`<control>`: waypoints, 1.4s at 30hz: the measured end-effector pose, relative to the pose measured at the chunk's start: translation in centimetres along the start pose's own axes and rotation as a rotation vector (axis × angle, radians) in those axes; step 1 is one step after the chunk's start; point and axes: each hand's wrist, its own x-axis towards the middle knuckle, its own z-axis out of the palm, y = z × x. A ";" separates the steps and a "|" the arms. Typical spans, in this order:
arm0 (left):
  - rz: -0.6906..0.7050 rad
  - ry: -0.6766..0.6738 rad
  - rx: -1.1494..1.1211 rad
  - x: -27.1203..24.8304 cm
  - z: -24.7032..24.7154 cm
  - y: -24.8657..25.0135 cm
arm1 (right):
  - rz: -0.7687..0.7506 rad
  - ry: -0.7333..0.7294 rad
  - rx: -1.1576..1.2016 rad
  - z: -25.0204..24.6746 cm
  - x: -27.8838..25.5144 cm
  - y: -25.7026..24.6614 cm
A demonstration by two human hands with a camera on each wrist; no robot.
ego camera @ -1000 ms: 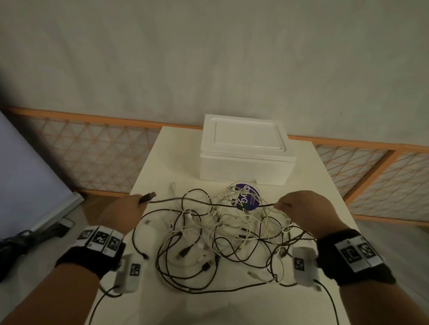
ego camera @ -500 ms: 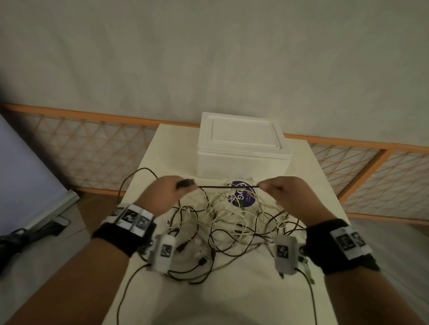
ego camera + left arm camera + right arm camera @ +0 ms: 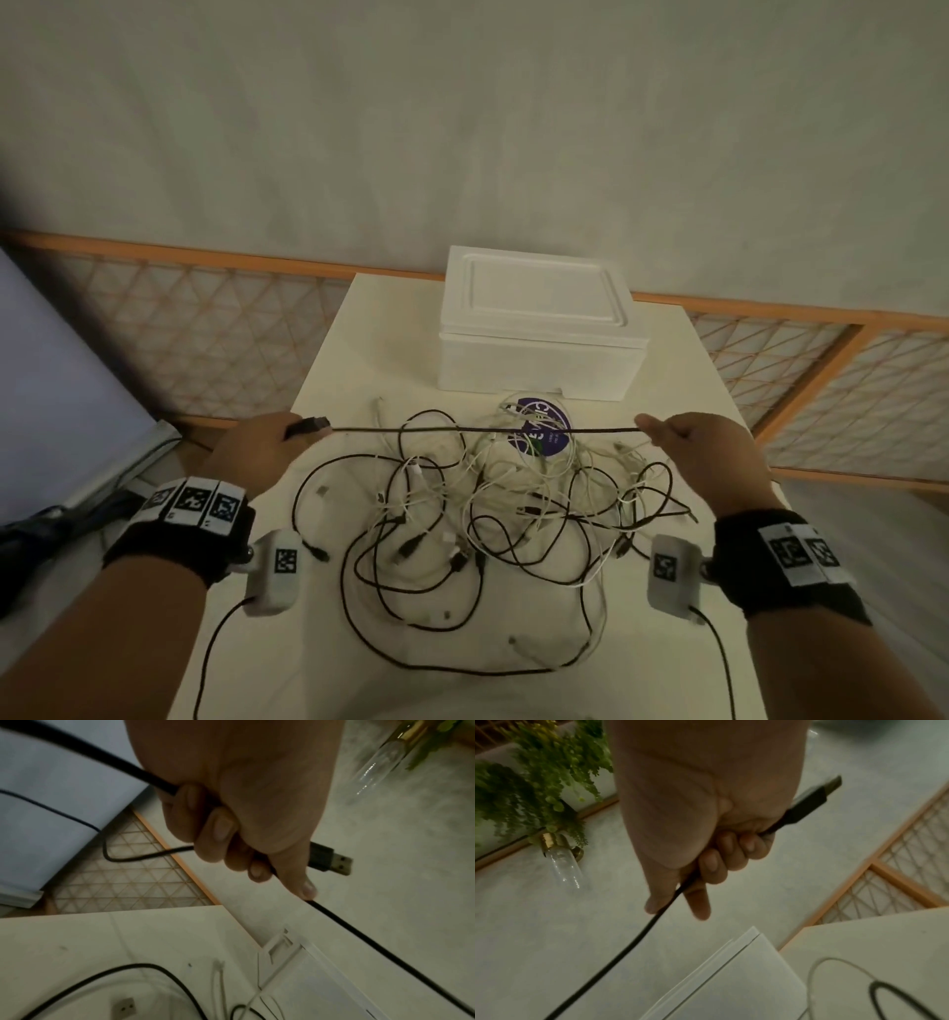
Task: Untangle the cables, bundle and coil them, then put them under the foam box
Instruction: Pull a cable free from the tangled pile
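Note:
A black USB cable (image 3: 482, 429) is stretched taut above the table between both hands. My left hand (image 3: 272, 444) grips it just behind a USB-A plug (image 3: 310, 426); in the left wrist view the left hand (image 3: 231, 825) is curled round the cable and the plug (image 3: 330, 862) sticks out past the thumb. My right hand (image 3: 678, 439) holds the other end; in the right wrist view its fingers (image 3: 713, 866) are curled round the cable and a plug (image 3: 811, 799) juts out. A tangle of black and white cables (image 3: 493, 519) lies below. The white foam box (image 3: 539, 329) stands behind, lid on.
A round purple disc (image 3: 544, 429) lies under the cables in front of the box. The cream table (image 3: 359, 329) is narrow, with its edges close on both sides. An orange-framed lattice fence (image 3: 205, 329) runs behind. A plant in a glass tube (image 3: 562, 862) hangs on the wall.
Half a second ago my hands were close together over the pile with a short span of cable between them. They have since moved apart, and the span is longer and taut.

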 end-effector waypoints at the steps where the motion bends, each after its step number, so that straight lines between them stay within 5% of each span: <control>1: 0.003 0.000 -0.075 -0.4 0.1 0.2 | 0.045 0.026 -0.046 -0.5 0.1 1.1; 6: -0.042 0.180 -0.492 -1.4 -1.2 3.5 | 0.355 0.137 -0.412 -3.8 0.4 5.4; 9: 0.054 0.145 -0.768 -2.0 -1.9 9.2 | 0.062 0.048 -0.086 -3.4 0.2 -1.1; 11: 0.107 -0.020 -1.117 -2.9 -1.0 13.7 | -0.221 -0.174 0.255 -1.6 -1.9 -9.2; 13: 0.155 -0.097 -1.225 -3.3 0.5 16.7 | -0.491 -0.439 0.300 1.2 -4.5 -15.7; 16: 0.204 -0.150 -1.282 -3.7 1.3 16.8 | -0.529 -0.494 0.384 4.4 -5.5 -18.0; 19: 0.097 -0.167 -1.676 -3.9 0.7 12.9 | -0.549 -0.538 0.306 4.3 -4.8 -15.1; 21: -0.056 -0.057 -1.807 -4.1 0.4 9.9 | -0.563 -0.471 0.289 3.1 -4.3 -13.0; 26: -0.567 0.341 -1.799 -3.7 -0.1 1.5 | -0.399 -0.246 0.177 -1.0 -3.0 -8.2; 31: -0.851 0.425 -1.501 -5.0 0.5 -5.3 | -0.171 0.028 -0.119 -5.4 -1.7 -1.9; 34: -0.907 0.340 -1.405 -5.4 1.7 -5.9 | -0.068 0.099 -0.294 -6.5 -0.9 2.2; 38: -0.848 0.126 -1.617 -4.8 4.4 -1.1 | 0.068 -0.083 -0.555 -4.9 -0.4 2.8; 42: -0.646 -0.165 -1.683 -4.6 5.8 5.8 | -0.168 -0.156 -0.161 -0.1 -0.7 -2.7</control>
